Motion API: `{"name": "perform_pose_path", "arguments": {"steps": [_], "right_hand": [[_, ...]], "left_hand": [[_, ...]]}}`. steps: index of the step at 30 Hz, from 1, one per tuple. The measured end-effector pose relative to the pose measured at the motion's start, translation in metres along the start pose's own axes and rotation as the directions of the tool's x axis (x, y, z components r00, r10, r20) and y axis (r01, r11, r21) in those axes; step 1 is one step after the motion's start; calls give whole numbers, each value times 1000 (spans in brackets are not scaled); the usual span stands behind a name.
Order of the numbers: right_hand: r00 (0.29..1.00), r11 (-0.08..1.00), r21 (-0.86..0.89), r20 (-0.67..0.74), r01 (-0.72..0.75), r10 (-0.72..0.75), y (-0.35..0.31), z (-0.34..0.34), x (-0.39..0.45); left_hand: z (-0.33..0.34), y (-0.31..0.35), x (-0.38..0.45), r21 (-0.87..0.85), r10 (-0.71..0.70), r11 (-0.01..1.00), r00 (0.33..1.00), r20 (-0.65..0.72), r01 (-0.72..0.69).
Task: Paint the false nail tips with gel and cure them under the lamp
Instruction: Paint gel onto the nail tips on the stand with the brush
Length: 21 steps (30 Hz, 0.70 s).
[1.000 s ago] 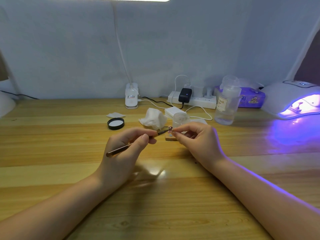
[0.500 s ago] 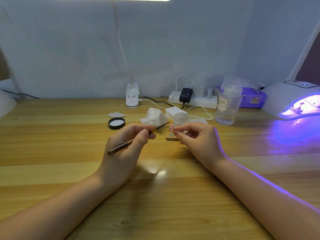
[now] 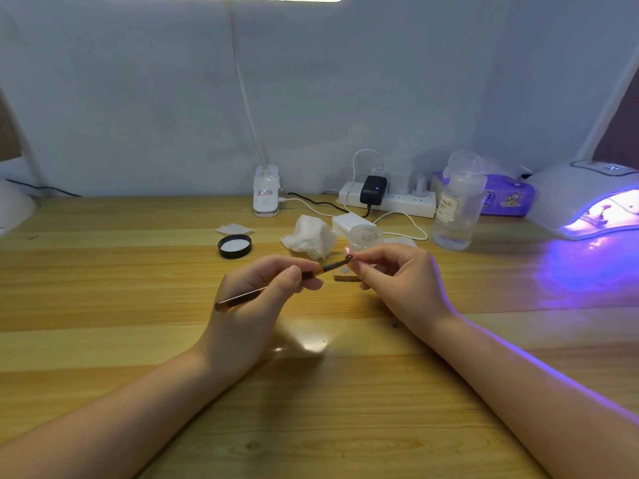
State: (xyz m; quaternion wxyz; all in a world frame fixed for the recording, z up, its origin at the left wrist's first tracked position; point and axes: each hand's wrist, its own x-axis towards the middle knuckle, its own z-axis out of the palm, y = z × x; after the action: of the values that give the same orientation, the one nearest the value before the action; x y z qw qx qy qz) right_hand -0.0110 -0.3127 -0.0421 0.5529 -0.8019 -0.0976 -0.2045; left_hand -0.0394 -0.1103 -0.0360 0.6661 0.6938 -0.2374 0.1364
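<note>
My left hand (image 3: pixel 256 305) grips a thin brown gel brush (image 3: pixel 276 285) that slants up to the right. Its dark tip touches a small pinkish false nail tip (image 3: pixel 348 251), which my right hand (image 3: pixel 401 281) pinches between thumb and fingers above the table. Just below the two hands lies a small wooden holder block (image 3: pixel 345 274). An open clear gel jar (image 3: pixel 366 236) stands right behind the nail tip. The white curing lamp (image 3: pixel 584 198) glows purple at the far right, with something lying inside its opening.
A black jar lid (image 3: pixel 235 246) and a small white pad (image 3: pixel 234 229) lie left of centre. A crumpled tissue (image 3: pixel 311 238), a clear pump bottle (image 3: pixel 458 205), a power strip (image 3: pixel 387 198) with cables and a purple tissue pack (image 3: pixel 508 198) line the back of the wooden table (image 3: pixel 138 340).
The brush tip drew back from the nail tip half a second ago and is now touching it again. Both hands have otherwise stayed in place.
</note>
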Motion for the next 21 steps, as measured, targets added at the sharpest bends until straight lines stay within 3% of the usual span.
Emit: {"name": "perform_pose_path", "arguments": {"steps": [11, 21], "right_hand": [[1000, 1000, -7, -3, 9, -9, 0, 0, 0], [1000, 1000, 21, 3, -10, 10, -3, 0, 0]], "left_hand": [[0, -4, 2, 51, 29, 998, 998, -47, -27], [0, -4, 2, 14, 6, 1000, 1000, -5, -6]]}}
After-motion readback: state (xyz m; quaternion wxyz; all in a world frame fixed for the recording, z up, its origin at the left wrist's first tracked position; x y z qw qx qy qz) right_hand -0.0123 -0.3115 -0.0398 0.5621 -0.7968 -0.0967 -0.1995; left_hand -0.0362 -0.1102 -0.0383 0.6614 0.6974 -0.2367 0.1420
